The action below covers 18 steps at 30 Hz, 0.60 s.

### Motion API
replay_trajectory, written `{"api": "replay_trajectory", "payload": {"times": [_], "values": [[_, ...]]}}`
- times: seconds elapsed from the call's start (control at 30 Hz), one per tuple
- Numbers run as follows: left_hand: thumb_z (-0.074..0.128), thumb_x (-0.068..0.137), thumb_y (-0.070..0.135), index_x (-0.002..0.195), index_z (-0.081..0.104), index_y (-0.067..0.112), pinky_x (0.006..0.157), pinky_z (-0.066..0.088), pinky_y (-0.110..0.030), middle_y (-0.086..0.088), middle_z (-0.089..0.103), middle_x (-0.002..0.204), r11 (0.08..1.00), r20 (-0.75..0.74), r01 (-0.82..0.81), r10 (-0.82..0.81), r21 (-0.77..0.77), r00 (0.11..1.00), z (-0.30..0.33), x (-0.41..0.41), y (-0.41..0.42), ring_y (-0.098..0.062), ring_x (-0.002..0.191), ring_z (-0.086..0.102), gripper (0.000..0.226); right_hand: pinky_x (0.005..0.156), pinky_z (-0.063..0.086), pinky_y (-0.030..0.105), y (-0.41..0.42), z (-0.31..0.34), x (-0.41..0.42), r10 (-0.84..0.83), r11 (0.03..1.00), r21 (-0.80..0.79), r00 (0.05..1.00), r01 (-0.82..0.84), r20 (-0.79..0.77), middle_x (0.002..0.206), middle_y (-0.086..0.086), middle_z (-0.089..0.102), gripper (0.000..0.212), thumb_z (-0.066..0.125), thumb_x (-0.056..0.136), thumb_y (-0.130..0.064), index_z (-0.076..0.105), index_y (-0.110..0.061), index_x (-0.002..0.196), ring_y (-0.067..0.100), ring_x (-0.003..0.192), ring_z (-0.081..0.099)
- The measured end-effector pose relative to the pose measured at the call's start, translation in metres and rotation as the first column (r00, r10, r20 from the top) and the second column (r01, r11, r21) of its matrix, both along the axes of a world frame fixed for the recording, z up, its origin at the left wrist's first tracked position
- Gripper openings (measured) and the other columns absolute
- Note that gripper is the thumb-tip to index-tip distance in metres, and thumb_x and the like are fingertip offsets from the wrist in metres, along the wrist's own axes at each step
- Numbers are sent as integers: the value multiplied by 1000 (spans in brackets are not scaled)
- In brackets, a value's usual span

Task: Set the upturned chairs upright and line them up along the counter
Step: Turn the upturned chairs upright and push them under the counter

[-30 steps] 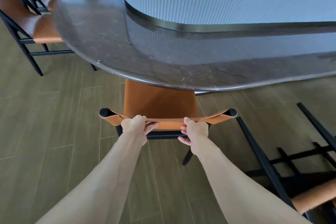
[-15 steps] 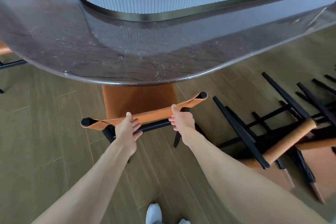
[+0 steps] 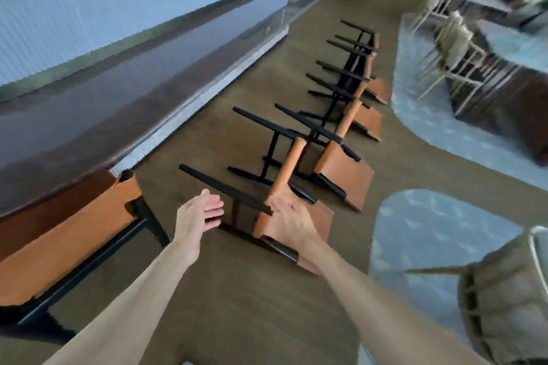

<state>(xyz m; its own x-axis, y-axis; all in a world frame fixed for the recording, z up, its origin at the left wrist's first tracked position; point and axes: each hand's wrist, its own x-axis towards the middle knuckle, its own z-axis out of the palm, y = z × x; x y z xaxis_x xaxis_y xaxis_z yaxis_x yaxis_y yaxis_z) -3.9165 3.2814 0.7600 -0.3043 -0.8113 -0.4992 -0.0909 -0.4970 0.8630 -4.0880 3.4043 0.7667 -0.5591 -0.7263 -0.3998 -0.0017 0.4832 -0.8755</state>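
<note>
Several orange-and-black chairs lie upturned in a row on the floor beside the dark stone counter (image 3: pixel 89 104). The nearest upturned chair (image 3: pixel 287 169) has its black legs pointing left toward the counter. My left hand (image 3: pixel 198 218) hangs open just short of its lower black leg. My right hand (image 3: pixel 292 224) is stretched out over the chair's orange seat edge; motion blur hides whether it touches. An upright orange chair (image 3: pixel 68 231) stands tucked under the counter at the left, with neither hand on it.
More upturned chairs (image 3: pixel 347 127) stretch away toward the far end of the counter. A pale blue rug (image 3: pixel 430 240) lies at the right with a beige chair (image 3: pixel 510 299) on it. White chairs and tables (image 3: pixel 453 47) fill the far right.
Both hands have let go of the upright chair's backrest. My view has swung right, and both hands now reach toward the nearest upturned chair.
</note>
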Motion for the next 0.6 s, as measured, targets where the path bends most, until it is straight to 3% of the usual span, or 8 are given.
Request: {"api": "replay_trajectory", "payload": {"times": [0.1, 0.2, 0.27, 0.33, 0.43, 0.6], "values": [[49, 105, 35, 105, 71, 5, 79, 59, -39, -14, 75, 103, 996, -19, 86, -86, 19, 996, 8, -58, 66, -29, 96, 73, 36, 111, 42, 37, 101, 4, -58, -199, 980, -19, 979, 200, 32, 126, 2, 69, 48, 51, 100, -52, 65, -15, 127, 16, 120, 61], [49, 105, 36, 107, 69, 3, 84, 59, -44, -15, 75, 102, 989, -61, 95, -88, 110, 994, 14, -110, 143, -29, 93, 73, 39, 96, 49, 27, 202, 18, -103, -336, 938, -79, 942, 337, 29, 115, -2, 72, 44, 47, 101, -53, 68, -17, 116, 12, 110, 66], [49, 105, 37, 101, 67, 4, 89, 58, -47, -17, 73, 105, 979, -93, 55, -37, 198, 995, 18, -139, 186, -30, 92, 72, 38, 98, 51, 31, 246, 28, -125, -380, 919, -104, 925, 380, 17, 115, 1, 72, 42, 45, 103, -50, 68, -17, 114, 13, 109, 67], [49, 105, 36, 96, 67, 5, 84, 58, -45, -18, 72, 106, 972, -92, 73, -53, 222, 994, 23, -171, 231, -30, 90, 71, 37, 104, 49, 38, 285, 37, -150, -424, 897, -135, 906, 422, 15, 116, 3, 72, 44, 43, 104, -48, 68, -15, 115, 17, 111, 66], [51, 104, 39, 101, 67, 5, 77, 57, -39, -16, 72, 104, 973, -74, 185, -177, 135, 982, 31, -212, 279, -30, 93, 70, 38, 105, 49, 39, 317, 47, -187, -455, 878, -161, 891, 451, 12, 117, 3, 72, 46, 42, 105, -47, 69, -13, 118, 18, 110, 67], [51, 103, 38, 109, 70, 8, 75, 51, -27, -9, 73, 104, 898, 148, 415, -395, -148, 907, 34, -267, 286, -18, 88, 66, 36, 102, 50, 37, 323, 34, -236, -432, 891, -145, 902, 430, 22, 116, 3, 73, 42, 42, 105, -47, 70, -15, 113, 16, 107, 68]]}}
